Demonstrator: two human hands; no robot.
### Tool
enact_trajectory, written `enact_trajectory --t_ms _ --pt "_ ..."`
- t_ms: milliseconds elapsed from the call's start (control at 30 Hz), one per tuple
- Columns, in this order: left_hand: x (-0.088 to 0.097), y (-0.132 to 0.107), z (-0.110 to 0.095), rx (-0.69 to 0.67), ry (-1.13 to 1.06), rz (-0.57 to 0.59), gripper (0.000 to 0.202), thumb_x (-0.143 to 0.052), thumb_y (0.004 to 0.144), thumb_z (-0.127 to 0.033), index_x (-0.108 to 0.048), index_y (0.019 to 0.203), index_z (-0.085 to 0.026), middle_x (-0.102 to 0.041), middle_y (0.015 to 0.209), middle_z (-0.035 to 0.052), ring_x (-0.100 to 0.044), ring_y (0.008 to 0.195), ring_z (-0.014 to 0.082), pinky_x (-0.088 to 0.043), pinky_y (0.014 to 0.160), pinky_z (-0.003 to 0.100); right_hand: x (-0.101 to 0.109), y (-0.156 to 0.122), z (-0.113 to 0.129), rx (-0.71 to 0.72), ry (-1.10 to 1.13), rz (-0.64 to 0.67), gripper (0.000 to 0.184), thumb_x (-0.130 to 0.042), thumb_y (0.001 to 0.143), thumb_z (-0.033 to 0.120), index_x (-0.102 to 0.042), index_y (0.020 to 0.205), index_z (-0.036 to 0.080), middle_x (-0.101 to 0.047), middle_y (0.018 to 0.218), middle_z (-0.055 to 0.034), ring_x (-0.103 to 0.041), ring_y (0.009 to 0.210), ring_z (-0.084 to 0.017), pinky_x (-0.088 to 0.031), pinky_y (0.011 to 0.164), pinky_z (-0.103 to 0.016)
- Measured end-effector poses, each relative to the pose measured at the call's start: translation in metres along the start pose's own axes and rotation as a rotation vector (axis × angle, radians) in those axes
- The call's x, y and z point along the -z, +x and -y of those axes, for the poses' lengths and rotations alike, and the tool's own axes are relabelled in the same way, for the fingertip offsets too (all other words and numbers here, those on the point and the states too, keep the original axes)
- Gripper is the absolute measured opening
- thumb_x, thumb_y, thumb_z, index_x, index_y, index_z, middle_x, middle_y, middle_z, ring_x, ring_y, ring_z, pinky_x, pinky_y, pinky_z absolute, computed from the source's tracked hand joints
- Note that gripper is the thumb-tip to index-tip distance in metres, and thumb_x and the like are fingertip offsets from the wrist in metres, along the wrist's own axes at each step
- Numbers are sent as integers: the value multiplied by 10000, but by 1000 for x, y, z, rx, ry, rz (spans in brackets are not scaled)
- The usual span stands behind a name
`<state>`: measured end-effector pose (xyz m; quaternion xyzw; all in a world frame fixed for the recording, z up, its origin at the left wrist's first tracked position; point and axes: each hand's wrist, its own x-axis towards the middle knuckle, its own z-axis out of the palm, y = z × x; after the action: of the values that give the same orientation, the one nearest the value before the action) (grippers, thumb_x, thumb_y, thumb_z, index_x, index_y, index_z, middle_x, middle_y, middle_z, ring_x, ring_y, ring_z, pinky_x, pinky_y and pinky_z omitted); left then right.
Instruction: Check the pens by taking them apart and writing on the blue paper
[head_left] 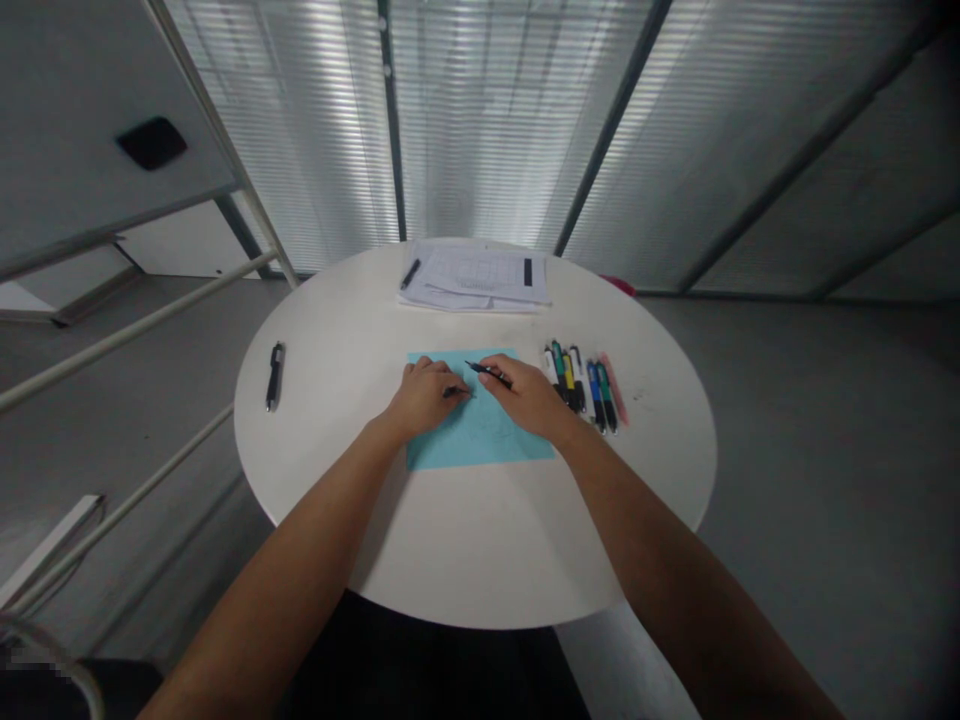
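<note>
While both forearms reach forward over a round white table (465,540), the person's hands rest side by side on a light blue sheet of paper (450,450), which lies near the middle of the table. The right hand (527,396) is closed around a black pen (489,374), its tip pointing toward the left hand (424,398). That hand's fingers curve down beside a short black object (455,392), and whether they grip it cannot be told. Just right of the sheet lies a row of colored pens (577,385) beside a pink strip (615,388). A lone black pen (274,376) lies to the left, and stapled-looking papers (480,275) sit at the far edge.
</note>
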<state>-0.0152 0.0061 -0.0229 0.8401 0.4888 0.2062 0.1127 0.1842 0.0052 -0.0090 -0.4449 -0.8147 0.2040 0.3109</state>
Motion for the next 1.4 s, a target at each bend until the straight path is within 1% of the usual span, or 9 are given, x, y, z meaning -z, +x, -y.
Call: enact_trajectory --t_ms 167,267,367,467,567,767,1000,1200,1400 --pt "0 3 2 16 -134 -70 195 -559 844 -301 -732 889 -222 -700 914 68 -554 911 231 -378 879 390 1 -1 -1 6 -11 5 231 -476 935 325 -618 1077 212 -692 1007 -60 -638 883 -186 -459 769 -302" --pt "1 5 5 83 -336 -133 204 -548 845 -304 -715 878 -192 -707 878 56 -589 822 187 -418 828 338 1 -1 -2 -6 -22 -1 250 -481 934 338 -614 1108 216 -695 1001 -57 -639 869 -184 -459 752 -297" --pt "0 7 7 199 -594 -210 197 -592 805 -331 -684 838 -161 -688 796 46 -595 730 159 -442 714 291 2 -1 -2 -12 -29 -6 287 -477 937 344 -602 1168 226 -700 991 -56 -641 850 -183 -462 733 -294" --pt "0 9 7 276 -846 -240 211 -657 747 -342 -656 825 -145 -662 736 30 -574 658 132 -430 634 259 2 -1 -2 18 -19 -2 315 -463 944 332 -600 1209 232 -694 1077 -66 -644 905 -185 -474 781 -308" --pt "3 10 3 316 -957 -258 217 -691 713 -312 -660 839 -139 -646 706 17 -553 630 112 -424 626 250 2 -1 -4 51 3 -5 332 -458 947 326 -604 1231 235 -673 1172 -69 -636 994 -189 -479 866 -329" --pt "9 8 -2 344 -997 -246 225 -695 712 -313 -690 853 -137 -659 726 28 -539 634 109 -420 639 260 2 -1 -5 88 3 8 350 -452 949 305 -594 1266 265 -652 1241 -44 -601 1124 -199 -451 988 -382" --pt "8 7 0 311 -943 -214 226 -668 741 -327 -705 869 -143 -667 740 28 -533 646 109 -417 652 263 2 -1 -4 90 -4 14 359 -444 954 315 -599 1272 250 -647 1253 -50 -593 1149 -196 -444 1011 -376" --pt "9 8 -2 306 -932 -218 230 -644 750 -339 -696 858 -143 -675 773 49 -552 673 124 -434 675 281 3 -1 -5 85 -19 20 365 -440 956 318 -591 1285 273 -646 1253 -49 -595 1145 -200 -450 1000 -392" --pt "9 8 -1 298 -935 -198 222 -625 767 -334 -679 856 -138 -679 804 48 -553 674 117 -441 668 265 3 -2 -4 83 -11 19 354 -450 952 310 -603 1269 272 -649 1250 -49 -592 1150 -199 -444 1007 -390"
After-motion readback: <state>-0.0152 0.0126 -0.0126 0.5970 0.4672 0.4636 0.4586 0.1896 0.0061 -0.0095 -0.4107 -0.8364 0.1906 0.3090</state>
